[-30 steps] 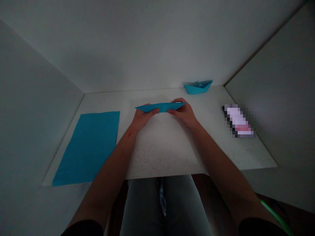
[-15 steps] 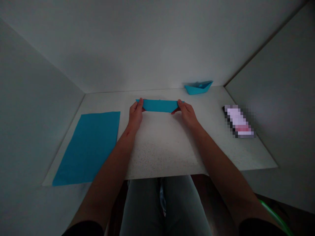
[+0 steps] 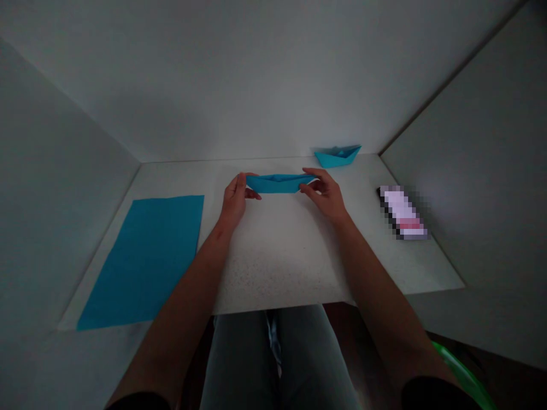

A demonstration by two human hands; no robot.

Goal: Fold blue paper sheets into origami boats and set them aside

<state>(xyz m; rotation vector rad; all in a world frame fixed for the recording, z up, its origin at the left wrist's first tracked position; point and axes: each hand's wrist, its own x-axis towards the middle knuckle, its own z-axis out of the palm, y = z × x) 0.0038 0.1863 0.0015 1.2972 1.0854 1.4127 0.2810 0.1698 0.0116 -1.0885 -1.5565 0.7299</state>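
A long, narrow folded blue paper piece is held just above the white table, at its far middle. My left hand pinches its left end with fingers and thumb. My right hand pinches its right end the same way. The paper shows a small peak in its middle and looks like a boat hull being pulled apart.
A flat blue paper sheet lies on the table's left side. A finished blue paper boat stands at the back right, by the wall. A blurred phone-like object lies at the right. White walls enclose the table on three sides.
The folded paper went from lying edge-on between my hands to being held up flat, and now it is tilted back and narrower. The view has shifted slightly right.
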